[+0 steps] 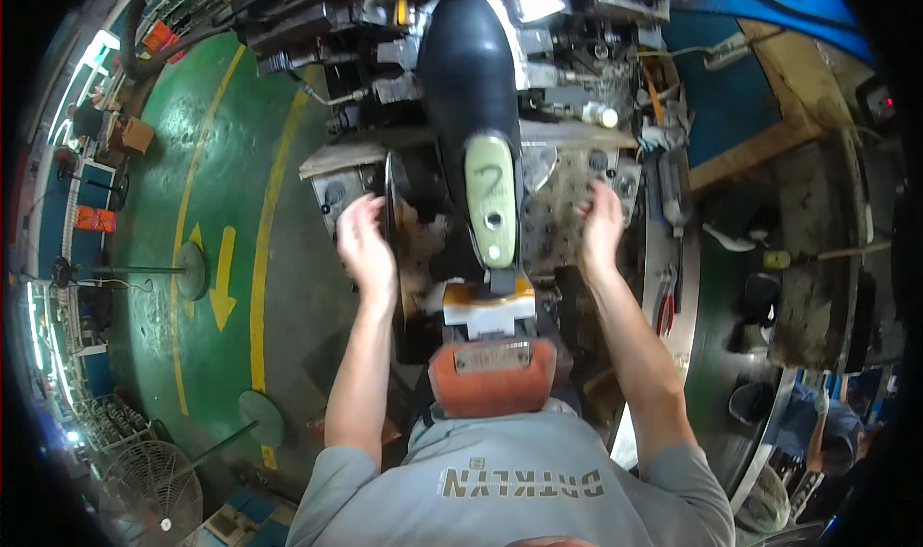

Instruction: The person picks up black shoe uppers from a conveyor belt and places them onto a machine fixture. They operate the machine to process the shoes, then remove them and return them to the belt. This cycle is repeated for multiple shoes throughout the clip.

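Note:
A black shoe upper on a last [468,62] sits sole-up in the machine before me, its toe pointing away. A pale green insole piece [492,196] with a dark hole covers its heel end. My left hand [365,249] is at the machine's left metal plate [336,189], fingers stretched out and holding nothing. Opposite it, my right hand [602,225] reaches to the right metal plate [567,201], its fingers also extended and empty. Dark round knobs or buttons are near both sets of fingertips; I cannot tell whether either hand touches one.
An orange-red pad [492,379] on the machine lies close to my torso. Red-handled pliers [665,309] and a hammer [779,259] are on the right. A floor fan [154,494] stands at lower left, beside the green walkway [216,114]. Another person [822,427] is at lower right.

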A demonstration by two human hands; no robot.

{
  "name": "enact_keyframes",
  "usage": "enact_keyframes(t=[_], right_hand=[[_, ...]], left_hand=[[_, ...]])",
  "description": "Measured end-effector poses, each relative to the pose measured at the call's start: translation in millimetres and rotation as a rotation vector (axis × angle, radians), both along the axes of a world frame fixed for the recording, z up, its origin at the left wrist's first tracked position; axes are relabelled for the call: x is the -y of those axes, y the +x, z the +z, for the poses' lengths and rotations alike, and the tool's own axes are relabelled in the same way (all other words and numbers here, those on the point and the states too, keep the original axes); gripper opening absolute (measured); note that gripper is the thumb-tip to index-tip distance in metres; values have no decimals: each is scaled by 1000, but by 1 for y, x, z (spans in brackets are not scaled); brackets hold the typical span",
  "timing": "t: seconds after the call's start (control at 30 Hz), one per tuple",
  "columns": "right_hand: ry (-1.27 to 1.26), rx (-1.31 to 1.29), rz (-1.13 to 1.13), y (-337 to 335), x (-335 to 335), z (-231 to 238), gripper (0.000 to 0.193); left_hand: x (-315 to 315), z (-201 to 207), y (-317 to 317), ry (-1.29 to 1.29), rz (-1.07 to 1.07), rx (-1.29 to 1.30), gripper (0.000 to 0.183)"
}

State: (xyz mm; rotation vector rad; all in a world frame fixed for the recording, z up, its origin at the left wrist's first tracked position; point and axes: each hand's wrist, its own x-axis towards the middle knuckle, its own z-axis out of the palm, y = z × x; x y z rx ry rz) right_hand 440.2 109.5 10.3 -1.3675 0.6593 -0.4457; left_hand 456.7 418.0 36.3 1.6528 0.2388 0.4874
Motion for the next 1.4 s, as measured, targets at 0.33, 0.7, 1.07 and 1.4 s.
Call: enact_keyframes(t=[0.33, 0.7, 1.07, 1.4], right_hand=[[244, -647, 20, -48, 62, -140, 72], [140, -677, -46, -73, 76, -171, 71], [-176, -534, -186, -136, 95, -196, 65], [-447, -608, 0, -220, 56, -252, 56]], left_hand=[[-93, -145, -14, 41, 90, -665, 61], [-124, -185, -33, 63, 406, -582, 63], [-91, -150, -70, 58, 150, -430, 33], [-38, -141, -105, -27, 6, -503, 51]])
